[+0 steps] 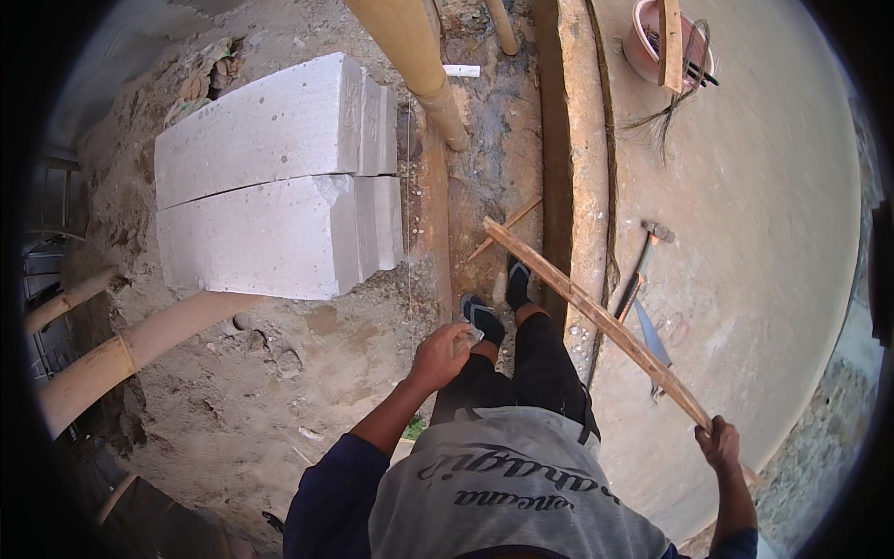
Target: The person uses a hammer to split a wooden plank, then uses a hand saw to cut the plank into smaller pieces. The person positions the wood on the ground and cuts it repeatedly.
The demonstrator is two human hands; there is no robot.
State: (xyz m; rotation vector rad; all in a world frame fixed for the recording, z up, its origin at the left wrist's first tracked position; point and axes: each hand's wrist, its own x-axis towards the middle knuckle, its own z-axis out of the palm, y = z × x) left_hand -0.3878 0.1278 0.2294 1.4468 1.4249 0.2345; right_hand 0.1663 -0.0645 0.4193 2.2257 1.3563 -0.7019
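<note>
My right hand [719, 443] is wrapped round a long, narrow wooden batten [605, 321] near its lower right end. The batten slants up and left across the concrete ledge, its far end above the trench by my feet. Closed in front of my waist, my left hand [442, 357] has its fingers curled together. Whatever it may hold is too small to make out. Below the batten's far end, a thin wooden stick [506, 226] lies across the trench floor.
White lightweight blocks [261, 140] are stacked on sandy ground at left. Bamboo poles [405, 56] rise ahead. On the smooth floor at right are a hammer [643, 261], a bluish blade [650, 335] and a pink bucket [643, 42] with wood and wire. A string runs beside the blocks.
</note>
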